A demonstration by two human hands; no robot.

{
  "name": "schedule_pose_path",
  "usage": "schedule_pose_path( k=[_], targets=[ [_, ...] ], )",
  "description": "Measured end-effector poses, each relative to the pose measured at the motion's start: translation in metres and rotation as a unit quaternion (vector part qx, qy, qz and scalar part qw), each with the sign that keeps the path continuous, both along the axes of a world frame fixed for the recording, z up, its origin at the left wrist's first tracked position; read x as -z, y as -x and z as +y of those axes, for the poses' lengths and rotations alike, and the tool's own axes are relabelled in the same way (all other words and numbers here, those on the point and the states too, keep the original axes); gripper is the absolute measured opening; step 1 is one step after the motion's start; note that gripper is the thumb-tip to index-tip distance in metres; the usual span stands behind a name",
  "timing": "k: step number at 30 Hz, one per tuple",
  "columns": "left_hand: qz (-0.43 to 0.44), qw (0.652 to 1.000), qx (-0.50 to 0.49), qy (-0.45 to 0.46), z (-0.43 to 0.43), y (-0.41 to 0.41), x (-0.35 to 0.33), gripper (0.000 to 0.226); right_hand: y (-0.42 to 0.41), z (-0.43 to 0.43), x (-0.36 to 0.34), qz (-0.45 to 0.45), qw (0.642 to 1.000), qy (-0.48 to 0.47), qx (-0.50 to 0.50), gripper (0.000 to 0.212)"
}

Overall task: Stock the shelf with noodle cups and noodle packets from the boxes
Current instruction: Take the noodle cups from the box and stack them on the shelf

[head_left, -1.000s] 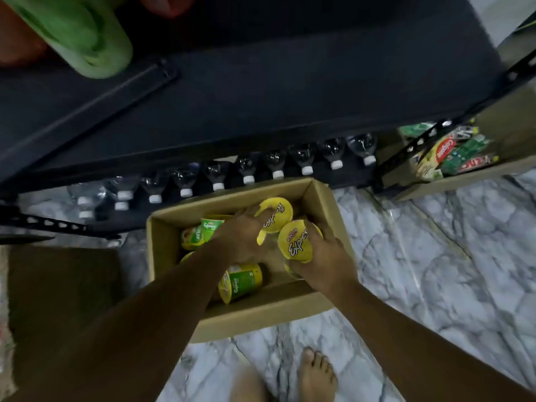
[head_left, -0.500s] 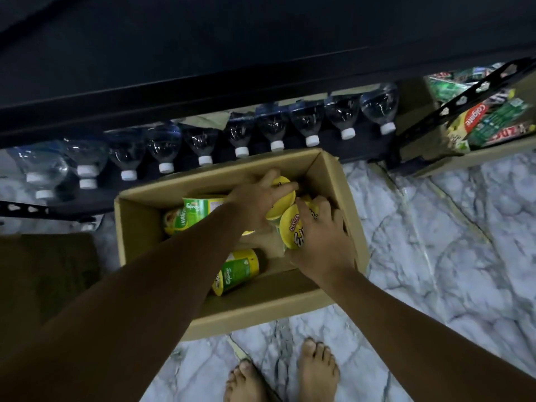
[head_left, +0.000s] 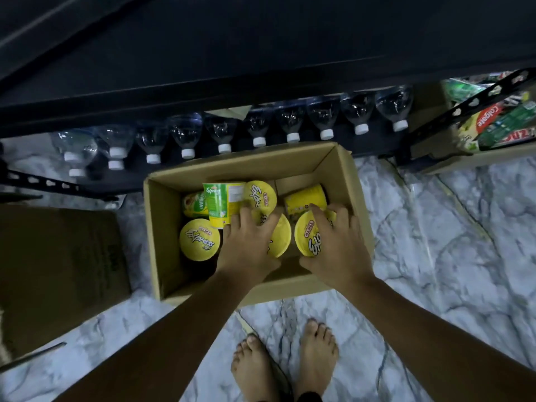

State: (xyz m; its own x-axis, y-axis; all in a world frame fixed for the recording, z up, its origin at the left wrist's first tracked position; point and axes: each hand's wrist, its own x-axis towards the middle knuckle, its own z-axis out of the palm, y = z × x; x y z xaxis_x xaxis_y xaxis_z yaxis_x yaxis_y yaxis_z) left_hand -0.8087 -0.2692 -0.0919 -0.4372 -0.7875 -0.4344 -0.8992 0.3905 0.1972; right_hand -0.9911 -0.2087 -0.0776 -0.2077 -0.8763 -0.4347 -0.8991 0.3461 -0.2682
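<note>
In the cardboard box [head_left: 162, 227], the right grip [head_left: 333, 245] and left grip [head_left: 249, 242] are reaching lower than a second ago.
The right grip is curling round a glossy yellow-lidded cup [head_left: 309, 236]; the left grip is lying spread over neighbouring noodle cups [head_left: 281, 236], hold unclear. Smooth tapered shapes are crowding corrugated card; probably regathering, nothing shelved yet.

Floor: grey-white veined marble tiles [head_left: 435, 233]. Standing directly on it: open brown cardboard box [head_left: 162, 239], closed brown cardboard box [head_left: 58, 271] to its left, two bare feet [head_left: 317, 352], black metal shelf [head_left: 261, 53]. Lowest tier carries a row of clear white-capped plastic bottles [head_left: 291, 123].
</note>
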Motion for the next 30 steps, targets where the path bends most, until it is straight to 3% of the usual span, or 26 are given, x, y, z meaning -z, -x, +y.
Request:
schedule_pose_path(
  k=[11, 18, 24, 30],
  targets=[
    [-0.013, 0.994, -0.061, -0.094, -0.002, -0.015, 0.030, 0.110, -0.018, -0.012, 0.020, -0.034, 0.994, -0.050, -0.087, 0.109],
    [0.008, 0.994, -0.079, -0.078, 0.008, -0.023, 0.026, 0.109, -0.015, -0.008, 0.019, -0.039, 0.994, -0.051, -0.085, 0.111],
    [0.036, 0.993, -0.091, -0.065, 0.016, -0.030, -0.016, 0.108, -0.013, 0.006, -0.019, -0.080, 0.996, -0.008, -0.049, 0.109],
    [0.104, 0.985, -0.121, -0.060, 0.026, -0.034, -0.115, 0.108, -0.015, 0.016, -0.118, -0.125, 0.992, 0.029, -0.018, 0.112]
  ],
)
